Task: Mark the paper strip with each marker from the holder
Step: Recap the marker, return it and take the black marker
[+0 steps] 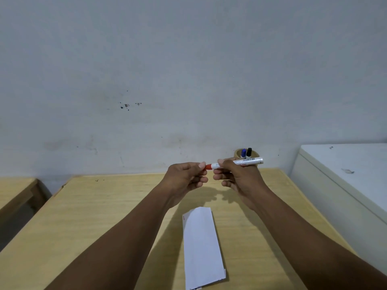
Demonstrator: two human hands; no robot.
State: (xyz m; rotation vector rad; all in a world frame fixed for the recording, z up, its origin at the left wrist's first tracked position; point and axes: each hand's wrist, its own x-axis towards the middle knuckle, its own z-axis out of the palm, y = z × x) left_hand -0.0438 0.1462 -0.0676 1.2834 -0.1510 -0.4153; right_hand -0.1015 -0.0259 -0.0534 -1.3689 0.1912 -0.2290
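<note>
I hold a white marker (249, 161) level above the table, its red cap (208, 166) pointing left. My right hand (236, 176) grips the white barrel. My left hand (186, 176) pinches the red cap with thumb and fingers. The white paper strip (202, 248) lies lengthwise on the wooden table (94, 216) below my hands, with a small red mark at its far left corner. A round tan holder (237, 152) stands against the wall behind my right hand, with a blue-capped marker (243, 152) and a black-capped marker (249, 152) upright in it.
A white cabinet or appliance (345, 174) stands close to the table's right side. A second wooden table (14, 191) is at the left across a gap. The grey wall runs right behind the table's far edge.
</note>
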